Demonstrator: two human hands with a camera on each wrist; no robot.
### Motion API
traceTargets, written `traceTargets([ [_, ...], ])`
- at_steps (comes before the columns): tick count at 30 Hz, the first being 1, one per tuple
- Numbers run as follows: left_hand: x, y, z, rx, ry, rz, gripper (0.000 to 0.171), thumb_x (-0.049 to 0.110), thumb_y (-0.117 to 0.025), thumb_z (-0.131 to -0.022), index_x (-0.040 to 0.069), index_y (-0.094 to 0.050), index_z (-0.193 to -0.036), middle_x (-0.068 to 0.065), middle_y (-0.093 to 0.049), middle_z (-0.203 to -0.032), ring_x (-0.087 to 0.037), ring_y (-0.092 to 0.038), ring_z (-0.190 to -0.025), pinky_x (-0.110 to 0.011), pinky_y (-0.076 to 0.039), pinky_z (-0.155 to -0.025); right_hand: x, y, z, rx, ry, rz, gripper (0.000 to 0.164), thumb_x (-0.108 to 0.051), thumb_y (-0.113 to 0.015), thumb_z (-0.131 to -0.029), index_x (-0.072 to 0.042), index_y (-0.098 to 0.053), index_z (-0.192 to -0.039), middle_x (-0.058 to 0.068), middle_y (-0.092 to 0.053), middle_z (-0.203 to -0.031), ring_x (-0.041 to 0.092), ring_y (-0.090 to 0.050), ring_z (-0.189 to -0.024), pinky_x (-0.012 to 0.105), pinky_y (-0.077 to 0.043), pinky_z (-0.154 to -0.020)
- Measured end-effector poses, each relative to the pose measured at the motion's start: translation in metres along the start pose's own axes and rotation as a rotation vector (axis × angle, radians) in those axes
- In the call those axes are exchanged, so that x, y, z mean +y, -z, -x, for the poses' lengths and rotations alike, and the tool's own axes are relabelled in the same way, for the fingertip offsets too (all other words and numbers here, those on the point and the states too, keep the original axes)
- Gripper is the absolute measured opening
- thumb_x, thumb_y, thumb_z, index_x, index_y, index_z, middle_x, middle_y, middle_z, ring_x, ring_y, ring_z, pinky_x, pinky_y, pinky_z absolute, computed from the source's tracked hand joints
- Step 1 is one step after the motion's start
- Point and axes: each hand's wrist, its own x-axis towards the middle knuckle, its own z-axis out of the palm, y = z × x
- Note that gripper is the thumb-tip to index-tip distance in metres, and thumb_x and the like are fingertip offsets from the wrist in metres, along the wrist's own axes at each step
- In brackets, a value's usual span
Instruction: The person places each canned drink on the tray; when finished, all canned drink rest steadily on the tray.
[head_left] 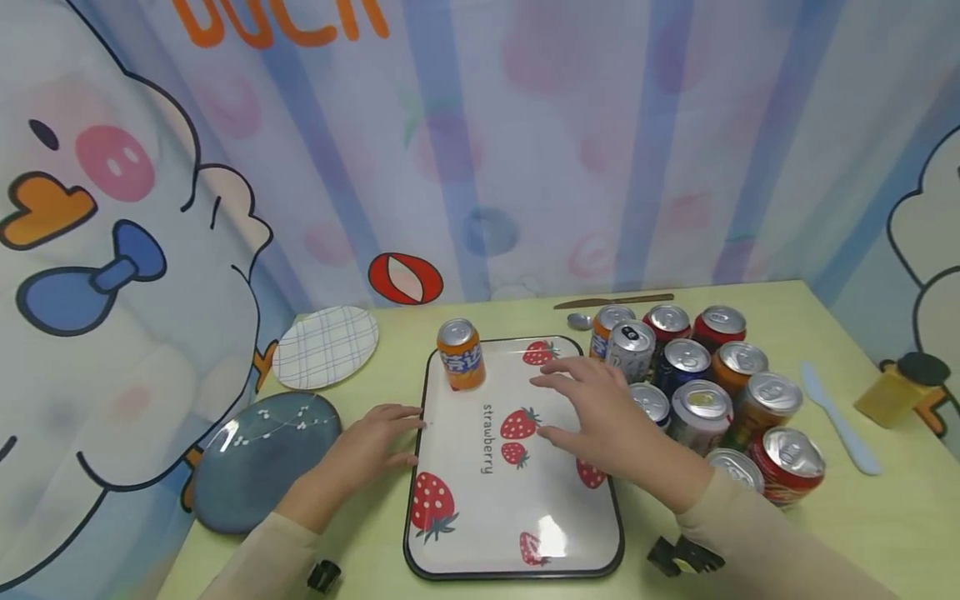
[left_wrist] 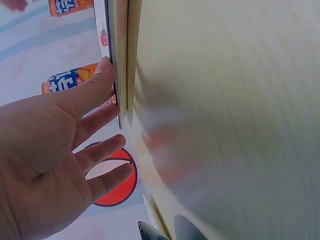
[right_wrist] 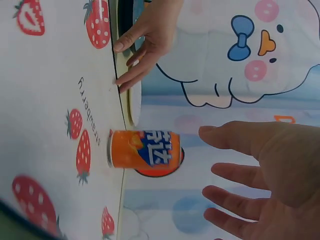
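An orange soda can (head_left: 462,357) stands upright at the far left corner of a white tray (head_left: 465,517) printed with strawberries. My left hand (head_left: 370,446) is at the tray's left edge, its fingertips at the rim; the left wrist view shows that hand (left_wrist: 55,135) with fingers spread and nothing held. Over the tray's right half hovers my right hand (head_left: 600,408), fingers spread and holding nothing. In the right wrist view the orange can (right_wrist: 145,149) stands a short way beyond the right hand's (right_wrist: 260,175) fingertips, apart from them.
Several soda cans (head_left: 701,400) stand grouped right of the tray. Beyond them lie a pale blue knife (head_left: 840,421) and a yellow jar (head_left: 900,390). A spoon (head_left: 580,322) and a brown knife (head_left: 615,301) lie at the back. Left are a dark plate (head_left: 266,467) and a checked plate (head_left: 326,346).
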Motion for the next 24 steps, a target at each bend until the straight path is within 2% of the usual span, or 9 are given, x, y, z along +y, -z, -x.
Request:
traceTargets([
  [6, -0.002, -0.001, 0.003, 0.005, -0.02, 0.004, 0.053, 0.034, -0.083, -0.088, 0.015, -0.069, -0.135, -0.008, -0.059, -0.15, -0.034, -0.051, -0.142, -0.052, -0.046, -0.116, 0.023, 0.03, 0.038, -0.04, 0.092, -0.015, 0.05, -0.023, -0.088, -0.083, -0.02, -0.07, -0.129, 0.006, -0.063, -0.139, 0.034, -0.054, -0.134, 0.066, -0.033, -0.111],
  [10, -0.002, -0.001, 0.002, 0.013, -0.032, 0.004, 0.053, 0.033, -0.082, -0.088, 0.015, -0.068, -0.135, -0.008, -0.058, -0.15, -0.034, -0.051, -0.141, -0.052, -0.046, -0.116, 0.038, 0.051, 0.061, -0.061, 0.13, -0.014, 0.05, -0.023, -0.088, -0.082, -0.022, -0.071, -0.129, 0.002, -0.063, -0.138, 0.031, -0.057, -0.129, 0.062, -0.045, -0.107],
  [13, -0.002, -0.001, 0.002, 0.011, -0.031, 0.003, 0.053, 0.033, -0.082, -0.088, 0.016, -0.069, -0.135, -0.007, -0.058, -0.15, -0.033, -0.051, -0.142, -0.051, -0.047, -0.116, 0.049, 0.064, 0.076, -0.053, 0.144, -0.006, 0.052, -0.024, -0.09, -0.08, -0.024, -0.071, -0.128, -0.003, -0.064, -0.137, 0.025, -0.061, -0.125, 0.052, -0.056, -0.099],
  [15, -0.002, -0.001, 0.002, 0.014, -0.036, 0.0, 0.052, 0.033, -0.083, -0.088, 0.015, -0.069, -0.135, -0.008, -0.058, -0.15, -0.034, -0.051, -0.141, -0.052, -0.047, -0.115, 0.059, 0.072, 0.085, -0.048, 0.159, -0.007, 0.054, -0.024, -0.092, -0.078, -0.026, -0.071, -0.127, -0.006, -0.064, -0.134, 0.019, -0.062, -0.121, 0.043, -0.06, -0.092],
  [19, -0.001, 0.001, 0.003, 0.025, -0.059, 0.0, 0.052, 0.032, -0.082, -0.088, 0.013, -0.069, -0.134, -0.009, -0.059, -0.149, -0.035, -0.053, -0.14, -0.052, -0.047, -0.114, 0.077, 0.085, 0.103, -0.075, 0.116, 0.014, 0.052, -0.032, -0.092, -0.078, -0.035, -0.069, -0.124, -0.01, -0.064, -0.132, 0.014, -0.063, -0.117, 0.031, -0.061, -0.083],
  [24, 0.0, 0.002, 0.003, 0.028, -0.058, 0.012, 0.051, 0.03, -0.082, -0.088, 0.012, -0.069, -0.134, -0.01, -0.059, -0.149, -0.035, -0.053, -0.139, -0.052, -0.047, -0.115, 0.097, 0.091, 0.117, -0.159, 0.022, 0.038, 0.053, -0.048, -0.089, -0.077, -0.04, -0.067, -0.125, -0.013, -0.064, -0.131, 0.016, -0.064, -0.118, 0.032, -0.061, -0.083],
])
